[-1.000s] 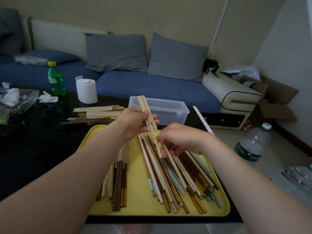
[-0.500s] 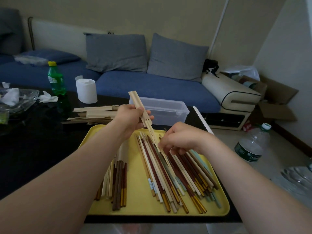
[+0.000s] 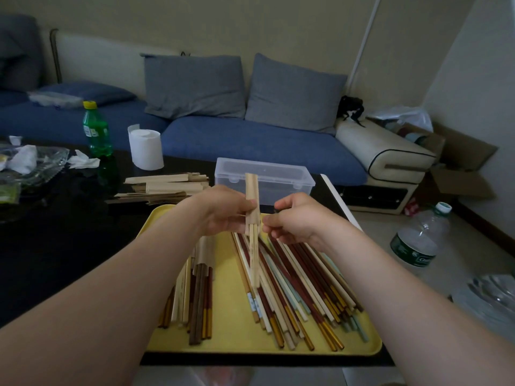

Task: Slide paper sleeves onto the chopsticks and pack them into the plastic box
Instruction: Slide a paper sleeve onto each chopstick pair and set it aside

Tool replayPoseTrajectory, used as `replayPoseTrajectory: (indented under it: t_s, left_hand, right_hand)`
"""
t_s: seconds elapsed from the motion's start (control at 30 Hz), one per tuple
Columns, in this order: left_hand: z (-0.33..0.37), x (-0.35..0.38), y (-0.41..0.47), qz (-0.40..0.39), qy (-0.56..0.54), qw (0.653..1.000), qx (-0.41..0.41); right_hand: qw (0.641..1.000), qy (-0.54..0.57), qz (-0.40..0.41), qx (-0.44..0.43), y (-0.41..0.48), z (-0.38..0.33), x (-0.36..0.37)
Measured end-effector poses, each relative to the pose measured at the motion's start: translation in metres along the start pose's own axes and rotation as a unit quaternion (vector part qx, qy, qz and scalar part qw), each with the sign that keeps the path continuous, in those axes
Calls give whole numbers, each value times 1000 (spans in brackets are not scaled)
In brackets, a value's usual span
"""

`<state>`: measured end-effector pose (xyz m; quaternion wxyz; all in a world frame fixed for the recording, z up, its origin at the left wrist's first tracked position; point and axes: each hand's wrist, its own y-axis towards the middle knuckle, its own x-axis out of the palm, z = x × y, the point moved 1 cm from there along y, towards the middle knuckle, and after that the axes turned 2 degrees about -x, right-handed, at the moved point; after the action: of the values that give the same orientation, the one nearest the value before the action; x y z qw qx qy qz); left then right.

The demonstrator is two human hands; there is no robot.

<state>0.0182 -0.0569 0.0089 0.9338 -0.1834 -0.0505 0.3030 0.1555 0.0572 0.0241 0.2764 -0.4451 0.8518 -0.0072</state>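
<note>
Between the two hands, a paper sleeve (image 3: 252,201) is being held upright, with a pair of chopsticks (image 3: 254,254) hanging out of its lower mouth. The sleeve is being pinched at mid-length by the thumb and curled fingers of the left hand (image 3: 223,213). The right hand (image 3: 298,218) is being held just beside the sleeve's lower end, its fingers curled. Whether the sticks are being pinched by it cannot be told.

The pair is being judged light, stiff and smooth, and so likely to slip out of a loose sleeve. The sleeve is being judged thin and easily creased. The sleeve is best taken lightly by its flat sides, and the sticks by the bare part below it, so that the mouth is not being crushed shut.

Under both hands, loose chopsticks (image 3: 301,288) are being carried in a heap on a yellow tray (image 3: 237,324), with a sleeved bundle (image 3: 204,254) below the left wrist. Just beyond the hands, the plastic box (image 3: 278,174) is standing on the dark bench (image 3: 55,246). Its lid appears to be down, so it is likely to need opening before packing. Beyond the left hand a stack of sleeves (image 3: 167,185) is lying, with a paper roll (image 3: 145,149) and a green bottle (image 3: 96,129) farther off.
</note>
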Motion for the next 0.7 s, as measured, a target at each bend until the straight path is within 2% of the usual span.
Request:
replayPoseTrajectory:
  t_s: [0.17,0.3,0.4,0.47,0.57,0.63,0.7]
  left_hand:
    - [3,-6,7,82,-33,995,47]
    - [1,-9,4,60,-19,998,8]
    - [2,-13,-2,42,32,999,-6]
    - [2,-19,-3,69,85,994,-6]
    - [1,-33,1,206,208,956,23]
    - [1,-45,5,293,302,906,49]
    - [-2,-54,5,334,375,863,46]
  right_hand:
    - [998,-53,-39,11,-8,-8,6]
    - [999,-35,-21,-34,-6,-7,19]
    - [998,-30,-1,-50,-3,-9,26]
    - [998,-40,-20,-37,-2,-13,33]
    - [995,-71,-69,1,-3,-20,50]
    - [990,-81,-113,10,-3,-25,65]
    - [986,-68,-153,10,-3,-28,81]
